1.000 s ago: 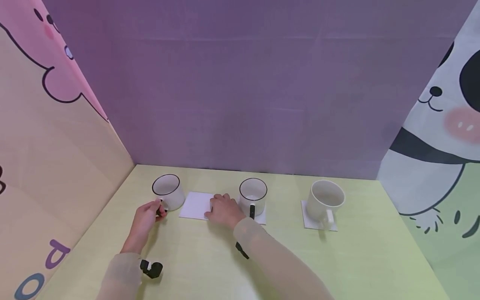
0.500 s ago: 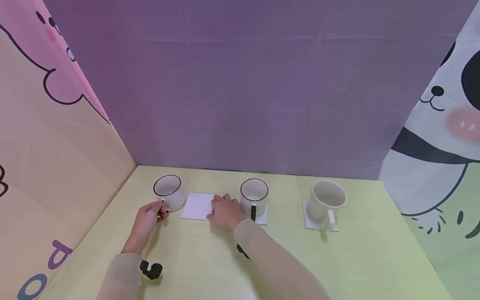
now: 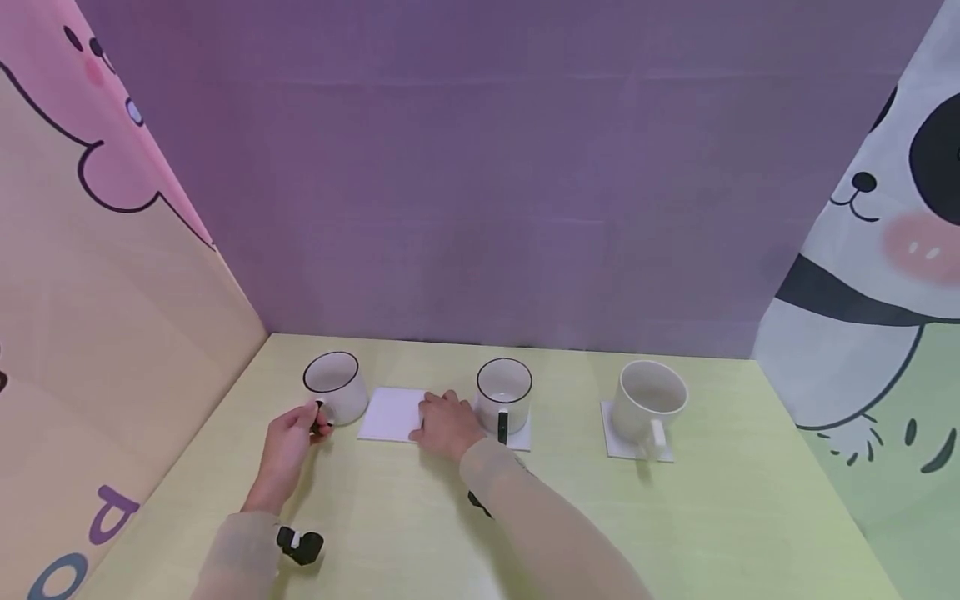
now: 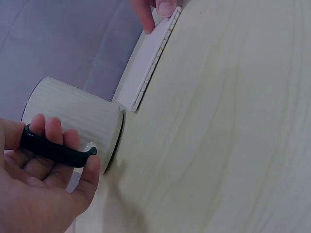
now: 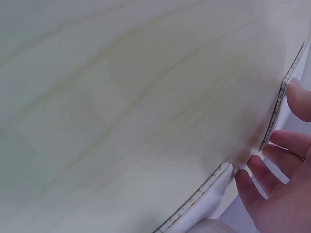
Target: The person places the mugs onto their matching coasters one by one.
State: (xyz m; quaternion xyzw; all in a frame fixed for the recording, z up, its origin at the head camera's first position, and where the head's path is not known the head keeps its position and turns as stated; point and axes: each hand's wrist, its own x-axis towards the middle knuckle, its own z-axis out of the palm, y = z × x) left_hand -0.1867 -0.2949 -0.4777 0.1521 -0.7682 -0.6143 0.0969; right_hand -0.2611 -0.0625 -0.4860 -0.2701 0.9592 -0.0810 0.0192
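Note:
My left hand (image 3: pixel 294 433) curls its fingers round the black handle (image 4: pixel 56 148) of a white enamel-look mug (image 3: pixel 336 388) with a dark rim, standing at the left of the table. Right of that mug lies a flat white square coaster (image 3: pixel 392 414). My right hand (image 3: pixel 447 425) is over the coaster's right end, thumb and fingers spread to either side of a white edge (image 5: pixel 274 116) in the right wrist view; the hand hides much of what it grips. Just right of it stands a second dark-rimmed mug (image 3: pixel 504 385), its black handle toward me, on a coaster (image 3: pixel 521 439).
A plain white mug (image 3: pixel 651 396), handle toward me, stands on its own coaster (image 3: pixel 620 448) at the right of the pale wooden table (image 3: pixel 750 500). A purple cloth wall (image 3: pixel 480 183) rises behind, with printed panels at both sides.

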